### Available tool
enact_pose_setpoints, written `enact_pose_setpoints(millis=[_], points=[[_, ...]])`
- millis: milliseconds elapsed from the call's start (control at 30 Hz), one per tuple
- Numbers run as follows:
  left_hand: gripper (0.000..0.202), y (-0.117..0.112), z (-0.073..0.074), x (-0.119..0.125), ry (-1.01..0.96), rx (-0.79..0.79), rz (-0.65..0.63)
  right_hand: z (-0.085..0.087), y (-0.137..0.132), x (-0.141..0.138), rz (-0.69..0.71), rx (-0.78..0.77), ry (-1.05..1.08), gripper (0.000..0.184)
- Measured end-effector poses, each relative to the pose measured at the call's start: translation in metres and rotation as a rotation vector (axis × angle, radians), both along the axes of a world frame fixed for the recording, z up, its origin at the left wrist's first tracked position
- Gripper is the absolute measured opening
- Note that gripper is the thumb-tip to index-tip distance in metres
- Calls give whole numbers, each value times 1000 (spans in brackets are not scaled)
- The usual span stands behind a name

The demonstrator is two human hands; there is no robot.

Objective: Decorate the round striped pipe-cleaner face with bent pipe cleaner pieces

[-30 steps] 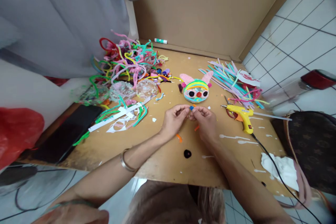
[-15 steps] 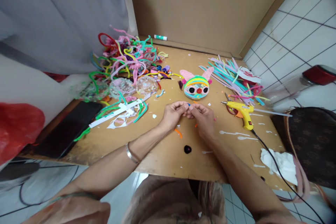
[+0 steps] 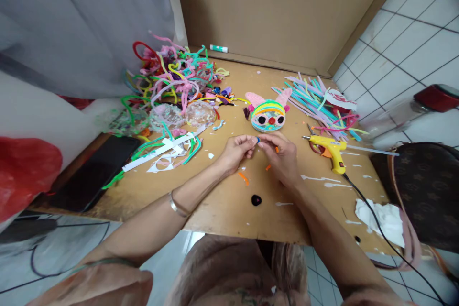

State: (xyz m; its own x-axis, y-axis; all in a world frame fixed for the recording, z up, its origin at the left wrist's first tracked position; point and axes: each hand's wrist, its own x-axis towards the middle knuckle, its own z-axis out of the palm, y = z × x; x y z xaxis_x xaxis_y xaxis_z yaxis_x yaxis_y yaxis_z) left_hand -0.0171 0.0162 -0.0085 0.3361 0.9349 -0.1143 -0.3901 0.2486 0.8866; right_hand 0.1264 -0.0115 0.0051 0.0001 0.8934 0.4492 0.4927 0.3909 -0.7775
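Your left hand [image 3: 234, 154] and right hand [image 3: 281, 157] meet at the fingertips, both pinching one small blue piece [image 3: 257, 140], its long axis too tiny to read, with the pink-eared face [image 3: 268, 117] just beyond, far side, wider left-to-right, nearer your right.

My left hand [image 3: 236, 153] and right hand [image 3: 283, 155], two in all, meet at one small blue piece [image 3: 257, 140]. Just beyond them sits one figure [image 3: 269, 126] with two pink ears [image 3: 254, 100], two black eyes [image 3: 261, 120] and one red nose [image 3: 272, 120]. To their right: one yellow glue gun [image 3: 335, 153], one crumpled tissue [image 3: 382, 222], one bag [image 3: 426, 196]. To their left: one dark slab [image 3: 93, 172] and fuzzy stems [image 3: 175, 91] too tangled to count. Nearer me: one black disc [image 3: 256, 200].
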Motion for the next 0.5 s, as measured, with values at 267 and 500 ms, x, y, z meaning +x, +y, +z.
enact_pose_setpoints(millis=[267,500], points=[[46,9,3,-15,65,61,-250,0,3,5,106,-4,-21,14],[48,12,6,-22,98,93,-286,0,2,6,157,10,-20,12]])
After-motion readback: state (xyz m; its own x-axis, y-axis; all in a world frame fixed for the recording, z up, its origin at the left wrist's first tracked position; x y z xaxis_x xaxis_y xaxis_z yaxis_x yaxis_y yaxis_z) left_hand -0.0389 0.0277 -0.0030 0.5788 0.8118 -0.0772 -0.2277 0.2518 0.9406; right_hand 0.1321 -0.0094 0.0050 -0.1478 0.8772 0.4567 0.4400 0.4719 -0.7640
